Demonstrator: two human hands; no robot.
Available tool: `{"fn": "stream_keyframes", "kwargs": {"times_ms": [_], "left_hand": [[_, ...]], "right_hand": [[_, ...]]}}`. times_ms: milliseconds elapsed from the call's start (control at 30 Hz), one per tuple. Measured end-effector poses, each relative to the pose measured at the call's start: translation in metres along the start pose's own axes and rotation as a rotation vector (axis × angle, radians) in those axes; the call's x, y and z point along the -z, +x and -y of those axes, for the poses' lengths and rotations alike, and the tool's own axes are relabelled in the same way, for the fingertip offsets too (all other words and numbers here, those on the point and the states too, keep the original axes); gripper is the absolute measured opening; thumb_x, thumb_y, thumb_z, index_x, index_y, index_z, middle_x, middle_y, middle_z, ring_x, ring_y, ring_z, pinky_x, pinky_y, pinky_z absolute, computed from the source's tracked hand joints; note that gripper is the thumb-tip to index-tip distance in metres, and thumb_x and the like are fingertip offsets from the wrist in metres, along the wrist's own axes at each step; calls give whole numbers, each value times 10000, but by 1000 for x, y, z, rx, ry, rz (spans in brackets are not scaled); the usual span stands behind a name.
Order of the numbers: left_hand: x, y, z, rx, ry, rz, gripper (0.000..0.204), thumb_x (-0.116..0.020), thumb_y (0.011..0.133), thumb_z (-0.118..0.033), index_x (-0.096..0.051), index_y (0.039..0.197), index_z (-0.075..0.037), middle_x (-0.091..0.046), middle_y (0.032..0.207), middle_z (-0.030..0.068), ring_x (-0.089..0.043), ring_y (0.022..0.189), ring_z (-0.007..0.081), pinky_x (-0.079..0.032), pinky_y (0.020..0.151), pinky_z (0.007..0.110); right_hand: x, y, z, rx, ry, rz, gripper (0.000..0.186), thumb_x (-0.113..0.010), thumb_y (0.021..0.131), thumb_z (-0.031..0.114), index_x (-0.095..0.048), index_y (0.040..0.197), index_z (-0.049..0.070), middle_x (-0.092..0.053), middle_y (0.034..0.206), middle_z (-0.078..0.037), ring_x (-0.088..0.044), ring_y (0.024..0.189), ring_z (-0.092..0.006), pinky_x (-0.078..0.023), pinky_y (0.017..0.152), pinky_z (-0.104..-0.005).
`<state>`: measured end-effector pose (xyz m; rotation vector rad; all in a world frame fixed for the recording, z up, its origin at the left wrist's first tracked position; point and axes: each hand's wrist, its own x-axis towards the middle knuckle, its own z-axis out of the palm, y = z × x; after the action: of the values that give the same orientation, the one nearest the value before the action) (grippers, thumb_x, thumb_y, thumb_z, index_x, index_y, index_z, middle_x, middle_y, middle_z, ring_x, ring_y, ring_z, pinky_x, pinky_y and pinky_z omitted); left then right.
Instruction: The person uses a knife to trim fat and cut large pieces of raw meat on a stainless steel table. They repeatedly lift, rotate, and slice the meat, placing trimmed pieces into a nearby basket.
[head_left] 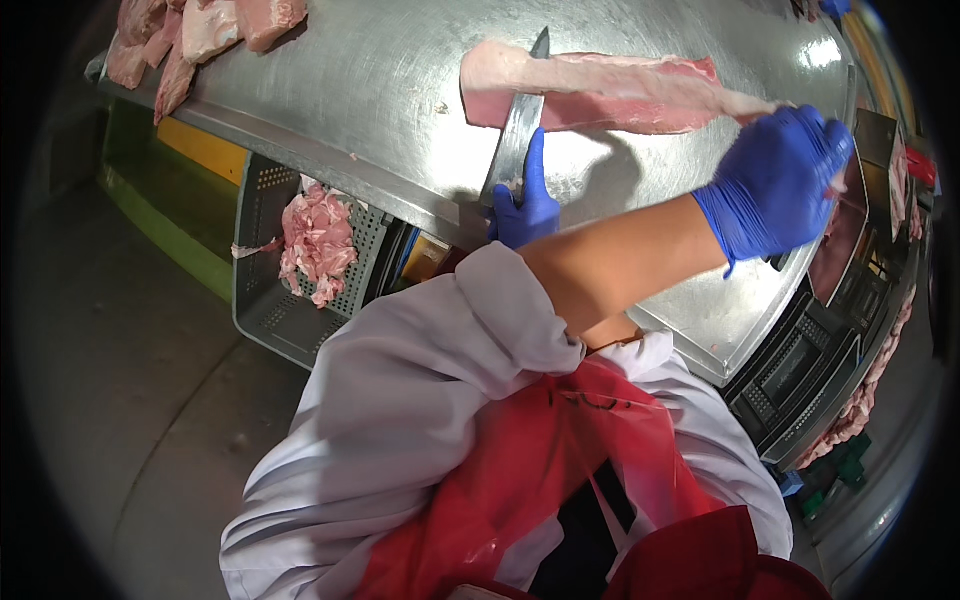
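A long pink slab of meat [640, 115] with a pale strip of fat [600, 75] along its top lies on the metal table. My arms cross, the left one over the right. At the slab's right end my left hand [775, 185] is closed on the narrow end of the pale strip. My right hand [527, 205] holds a knife [517, 135], its index finger stretched along the blade; the handle is hidden. The blade crosses the slab near its left end and passes under the pale strip. Its tip shows beyond the far edge.
The metal table [350, 90] carries several meat pieces [215, 30] at far left. Below its near edge, a grey perforated crate [270, 320] holds meat trimmings [318, 240]. Dark crates [795, 365] and more meat [860, 400] stand beyond its right edge.
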<state>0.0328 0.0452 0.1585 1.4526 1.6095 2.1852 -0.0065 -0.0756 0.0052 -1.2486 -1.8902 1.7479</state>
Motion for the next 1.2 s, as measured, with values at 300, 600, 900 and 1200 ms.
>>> {"fn": "stream_keyframes", "kwargs": {"times_ms": [300, 600, 900, 1200], "left_hand": [[6, 21, -41, -1, -9, 6, 384, -755, 638, -125, -522, 928, -31, -560, 827, 154, -595, 766, 354, -495, 665, 451], [-30, 43, -79, -123, -12, -60, 320, -705, 663, -53, -506, 904, 10, -582, 772, 154, -603, 754, 369, -493, 653, 463], [-138, 47, -130, -250, -163, -154, 124, -639, 715, -73, -589, 771, 25, -598, 724, 162, -619, 706, 357, -497, 634, 451], [-86, -10, -148, 245, -331, 697, 197, -651, 846, -183, -622, 962, -27, -651, 827, 143, -677, 776, 284, -546, 687, 388]], "right_hand": [[-35, -20, -15, 264, 3, -1, 687, -474, 978, 82, -168, 1591, 134, -683, 880, -143, -636, 577, -174, -558, 552, -333], [-29, -12, 26, 431, 389, 70, 755, -479, 956, 38, -91, 1602, 73, -639, 986, -144, -614, 627, -154, -510, 529, -294], [18, -74, 60, 185, 226, 338, 796, -564, 910, 37, -220, 1607, 206, -658, 880, -163, -631, 613, -184, -535, 566, -350], [167, -114, -19, 335, -397, 762, 813, -576, 882, 105, -242, 1602, 284, -689, 828, -212, -677, 672, -327, -545, 701, -409]]}}
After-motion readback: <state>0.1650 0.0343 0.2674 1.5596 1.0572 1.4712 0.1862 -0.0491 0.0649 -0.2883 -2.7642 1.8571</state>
